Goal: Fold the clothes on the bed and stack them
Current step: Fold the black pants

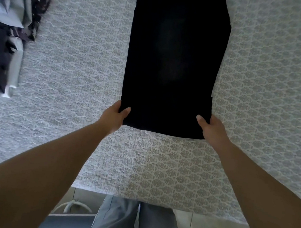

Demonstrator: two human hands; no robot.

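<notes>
Black garment [176,61] lies flat and long down the middle of the bed [256,105], running from the top edge of the view toward me; it looks folded lengthwise into a narrow strip, though the cloth is too dark to make out seams or what kind of garment it is. Its near end is in my grip: my left hand [114,117] holds the near left corner, thumb on top of the cloth and fingers tucked under the edge; my right hand [211,127] holds the near right corner the same way, thumb on top, fingers hidden beneath. Both arms reach straight out over the bed, the hands apart by the width of the strip. I cannot tell whether the near edge is lifted off the cover or still resting on it.

Pile of clothes [9,34] sits at the far left of the bed, well apart from the black piece; pale grey-blue cloth with dark pieces among it, one spotted with white; it is blurred, so I cannot say how neatly it is stacked. My legs in grey trousers [133,221] stand at the bed's near edge.
</notes>
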